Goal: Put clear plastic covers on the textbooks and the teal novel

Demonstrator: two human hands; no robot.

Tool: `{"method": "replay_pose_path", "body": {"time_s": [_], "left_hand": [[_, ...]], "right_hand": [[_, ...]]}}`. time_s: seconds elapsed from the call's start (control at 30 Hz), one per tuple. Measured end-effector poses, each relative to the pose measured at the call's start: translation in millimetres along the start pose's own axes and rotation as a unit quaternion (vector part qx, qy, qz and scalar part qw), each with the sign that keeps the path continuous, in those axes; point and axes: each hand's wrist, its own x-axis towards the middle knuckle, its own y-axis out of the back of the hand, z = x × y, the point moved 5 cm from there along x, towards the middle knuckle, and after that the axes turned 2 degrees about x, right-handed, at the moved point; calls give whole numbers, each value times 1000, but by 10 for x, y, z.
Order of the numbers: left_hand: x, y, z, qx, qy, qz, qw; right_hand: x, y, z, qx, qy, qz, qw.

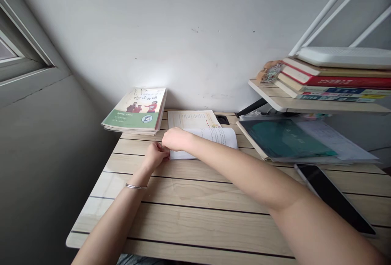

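Observation:
An open booklet (195, 124) with white and pale yellow pages lies at the back of a wooden desk (195, 199). My right hand (174, 138) is closed over the left edge of its white page, pressing or pinching it. My left hand (155, 155), with a thin silver bracelet at the wrist, is curled shut just beside it, touching the lower left corner of the same page. What the fingers hold beyond the paper is hidden.
A stack of books (136, 112) with a green and white cover sits at the desk's back left. A dark green folder (284, 138) with papers lies at right, a black tablet (332, 197) in front of it. A shelf (305, 102) carries more books.

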Motion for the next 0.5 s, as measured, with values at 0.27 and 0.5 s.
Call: {"method": "replay_pose_path", "body": {"time_s": [0.27,0.5], "left_hand": [[17,4,-23,-11,-11,15,1000],[19,-10,-29,-6,-16,14,1000]], "right_hand": [[0,13,12,26,24,-23,999],[-5,-9,-35,8,9,-19,1000]]}}
